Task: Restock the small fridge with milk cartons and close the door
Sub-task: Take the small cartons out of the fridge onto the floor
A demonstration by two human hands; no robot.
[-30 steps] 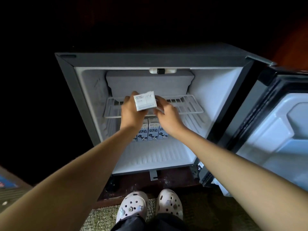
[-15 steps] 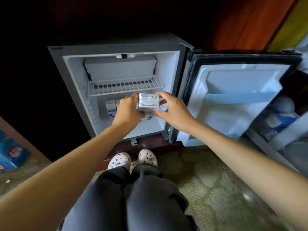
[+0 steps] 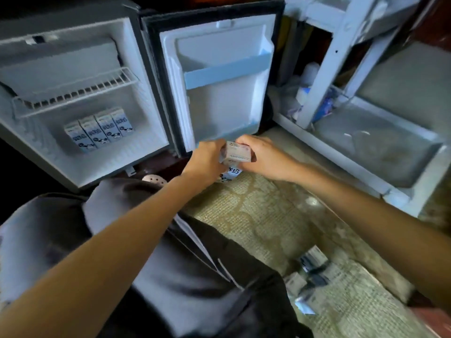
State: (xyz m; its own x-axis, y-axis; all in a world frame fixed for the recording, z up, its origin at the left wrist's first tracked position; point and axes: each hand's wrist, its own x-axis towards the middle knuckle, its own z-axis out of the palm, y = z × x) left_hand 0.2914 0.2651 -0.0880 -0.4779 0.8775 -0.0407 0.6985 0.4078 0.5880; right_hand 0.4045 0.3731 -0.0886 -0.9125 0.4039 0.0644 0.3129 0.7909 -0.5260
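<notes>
The small fridge [image 3: 151,98] stands open at the upper left, its door [image 3: 219,76] swung wide to the right. Several milk cartons [image 3: 98,131] stand in a row on the fridge floor, under a wire shelf [image 3: 73,93]. Both hands hold one milk carton [image 3: 238,154] in front of the door's lower edge, outside the fridge. My left hand [image 3: 207,162] grips its left side and my right hand [image 3: 263,157] its right side. More cartons [image 3: 308,276] lie blurred on the mat at the lower right.
A white shelf unit [image 3: 341,76] with bottles and clutter stands right of the door. A patterned mat [image 3: 263,215] covers the floor. My knees in dark trousers [image 3: 170,264] fill the lower left, with a white clog [image 3: 153,179] just below the fridge.
The hands have drawn the carton back out of the fridge and to the right, down in front of the open door. The view has swung right, showing the shelf unit and floor cartons.
</notes>
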